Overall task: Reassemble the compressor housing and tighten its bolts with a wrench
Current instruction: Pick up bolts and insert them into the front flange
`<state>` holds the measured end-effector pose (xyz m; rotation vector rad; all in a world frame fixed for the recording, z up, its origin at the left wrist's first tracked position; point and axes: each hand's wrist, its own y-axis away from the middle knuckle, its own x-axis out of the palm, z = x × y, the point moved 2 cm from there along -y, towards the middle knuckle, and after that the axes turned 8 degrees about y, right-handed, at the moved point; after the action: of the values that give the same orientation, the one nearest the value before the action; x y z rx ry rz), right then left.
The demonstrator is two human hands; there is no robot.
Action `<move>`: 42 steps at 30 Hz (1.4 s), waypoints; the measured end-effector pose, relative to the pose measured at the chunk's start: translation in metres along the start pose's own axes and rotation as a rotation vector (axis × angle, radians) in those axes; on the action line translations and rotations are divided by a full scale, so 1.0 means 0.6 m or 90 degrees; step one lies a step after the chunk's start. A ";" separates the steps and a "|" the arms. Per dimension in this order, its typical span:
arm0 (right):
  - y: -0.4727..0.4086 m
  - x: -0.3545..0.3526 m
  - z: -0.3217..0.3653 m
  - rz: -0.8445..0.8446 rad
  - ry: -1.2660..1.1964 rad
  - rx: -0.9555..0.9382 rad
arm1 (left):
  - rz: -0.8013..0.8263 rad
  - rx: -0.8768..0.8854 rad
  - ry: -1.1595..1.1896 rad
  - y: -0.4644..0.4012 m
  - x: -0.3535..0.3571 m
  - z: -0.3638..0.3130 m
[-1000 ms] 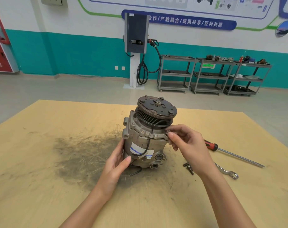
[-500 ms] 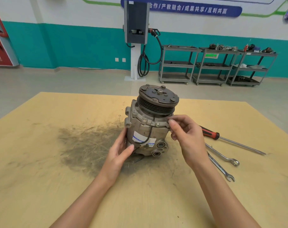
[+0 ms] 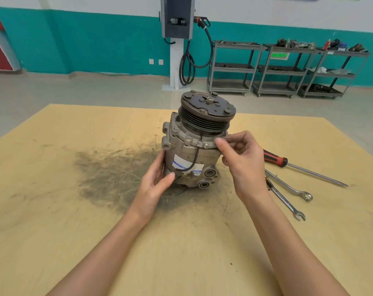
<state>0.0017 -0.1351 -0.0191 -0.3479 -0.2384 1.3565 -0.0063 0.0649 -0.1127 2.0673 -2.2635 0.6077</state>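
Note:
A grey metal compressor point(image 3: 194, 150) stands tilted on the yellow table point(image 3: 53, 210), its dark ribbed pulley point(image 3: 207, 112) on top. My left hand point(image 3: 155, 184) holds the lower left side of the housing, thumb across the front by a black wire. My right hand point(image 3: 243, 163) is at the upper right rim of the housing, thumb and fingers pinching a small bolt there; the bolt is mostly hidden. Two wrenches point(image 3: 286, 199) lie on the table right of my right wrist.
A red-handled screwdriver point(image 3: 298, 167) lies at the right beyond the wrenches. A dark greasy smear point(image 3: 113, 176) covers the table left of the compressor. Metal shelf carts point(image 3: 277, 67) and a charging post point(image 3: 177, 39) stand by the far wall.
The view has tipped down and closer. My right hand stays at the housing's upper right rim, its fingers shifted slightly. The small bolts seen by my right wrist earlier are out of sight.

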 end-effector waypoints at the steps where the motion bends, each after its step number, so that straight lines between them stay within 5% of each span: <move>1: 0.000 0.001 0.000 -0.005 0.007 -0.003 | 0.000 0.001 0.000 0.000 0.000 0.000; 19: 0.005 -0.011 -0.001 0.068 0.037 -0.057 | -0.001 0.005 0.008 0.001 0.002 0.000; 36: 0.002 -0.002 -0.006 0.014 0.014 -0.035 | -0.007 0.001 0.018 0.005 -0.001 0.002; 42: 0.005 -0.014 -0.002 0.090 0.025 -0.076 | -0.011 -0.005 0.017 0.004 -0.001 0.002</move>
<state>-0.0021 -0.1432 -0.0211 -0.4985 -0.2666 1.4773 -0.0081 0.0650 -0.1147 2.0603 -2.2278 0.6212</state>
